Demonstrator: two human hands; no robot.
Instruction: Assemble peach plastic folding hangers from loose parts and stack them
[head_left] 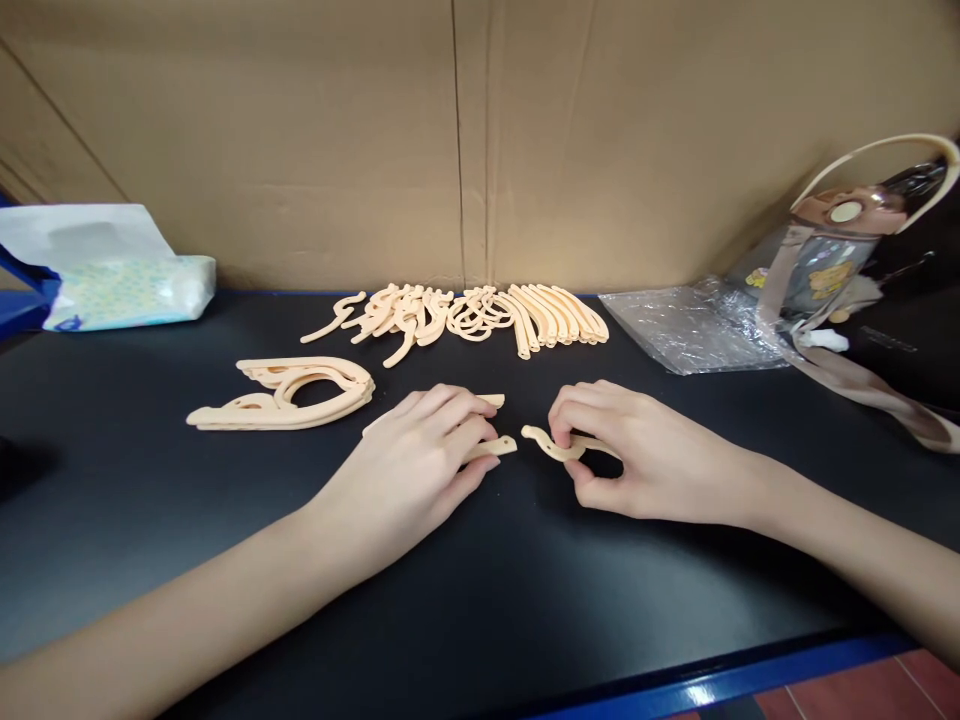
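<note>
My left hand point(420, 455) lies on the black table point(487, 600) with its fingers closed over a pale orange plastic hanger piece point(496, 446), whose ends stick out to the right. My right hand point(637, 450) pinches a hooked plastic piece point(547, 443) of the same colour between thumb and fingers. The tips of the two pieces are a short gap apart. To the left of my left hand lies a folded hanger stack point(289, 395).
A row of several loose hanger parts point(465, 315) lies along the cardboard wall point(480, 140) at the back. A tissue pack point(120, 285) sits far left, a clear plastic bag point(690, 325) and a strapped water bottle point(832, 250) at the right. The table has a blue front edge point(750, 675).
</note>
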